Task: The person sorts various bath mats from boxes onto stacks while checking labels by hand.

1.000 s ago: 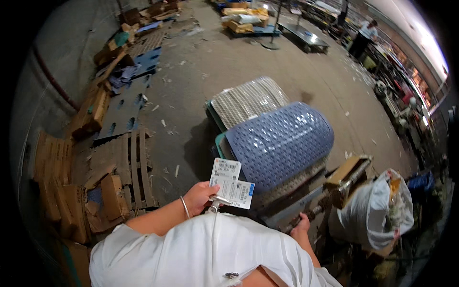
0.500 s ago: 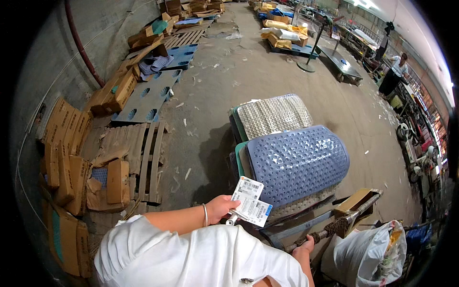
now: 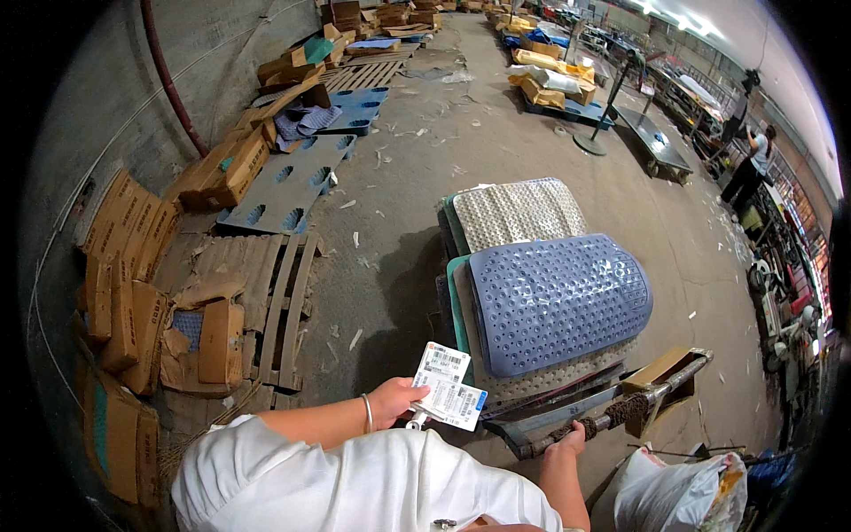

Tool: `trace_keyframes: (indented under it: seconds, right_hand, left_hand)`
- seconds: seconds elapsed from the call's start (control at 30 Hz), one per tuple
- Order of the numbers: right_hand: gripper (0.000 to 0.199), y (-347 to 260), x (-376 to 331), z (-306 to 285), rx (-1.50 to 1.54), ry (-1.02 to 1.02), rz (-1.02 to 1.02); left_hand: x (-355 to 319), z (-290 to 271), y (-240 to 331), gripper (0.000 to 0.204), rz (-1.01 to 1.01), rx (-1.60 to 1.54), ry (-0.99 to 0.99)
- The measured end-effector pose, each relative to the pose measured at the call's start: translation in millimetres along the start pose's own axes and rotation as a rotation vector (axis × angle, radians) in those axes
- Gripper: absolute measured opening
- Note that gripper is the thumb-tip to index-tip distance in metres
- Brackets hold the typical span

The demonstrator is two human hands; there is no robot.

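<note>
While the left hand (image 3: 393, 403) pinches printed labels (image 3: 450, 387), the right hand (image 3: 567, 441) grips a wrapped metal bar (image 3: 628, 409).
Far left, cartons (image 3: 120, 315); wooden pallet (image 3: 285, 315) beside them. Labels overlap, caught between thumb and fingers; pale bumpy mat (image 3: 521, 215) beyond; blue-grey mat (image 3: 560, 303) topping the nearer pile, its near-left corner close to the labels. Right hand closed round the bar; white sack (image 3: 669, 492) lower right.

Light is given by ceiling lamps (image 3: 681, 19); a soft shadow (image 3: 409, 279) is cast on the floor (image 3: 523, 146); edges are bent.
</note>
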State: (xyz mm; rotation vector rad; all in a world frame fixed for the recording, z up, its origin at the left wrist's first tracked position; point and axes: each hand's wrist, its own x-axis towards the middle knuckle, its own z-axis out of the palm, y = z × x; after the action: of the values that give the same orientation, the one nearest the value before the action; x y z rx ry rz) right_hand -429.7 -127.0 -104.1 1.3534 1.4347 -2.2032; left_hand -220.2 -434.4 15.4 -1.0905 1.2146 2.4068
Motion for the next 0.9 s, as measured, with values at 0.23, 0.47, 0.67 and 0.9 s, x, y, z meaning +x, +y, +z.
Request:
trace_keyframes:
  seconds: [0.23, 0.47, 0.67, 0.9]
  right_hand:
    - [0.036, -4, -3, 98, -0.041, -0.013, -0.085]
    - [0.032, 11, 1, 202, -0.265, 0.048, -0.288]
    - [0.040, 17, -23, 307, -0.377, 0.101, -0.262]
    - [0.040, 56, -1, 393, -0.171, 0.015, -0.274]
  left_hand:
    - [2, -34, 44, 0.026, 0.033, -0.119, 0.139]
    - [-9, -82, 102, 0.029, 0.196, -0.208, 0.200]
    - [-23, -135, 140, 0.029, 0.316, -0.237, 0.287]
    - [8, -135, 174, 0.027, 0.303, -0.270, 0.315]
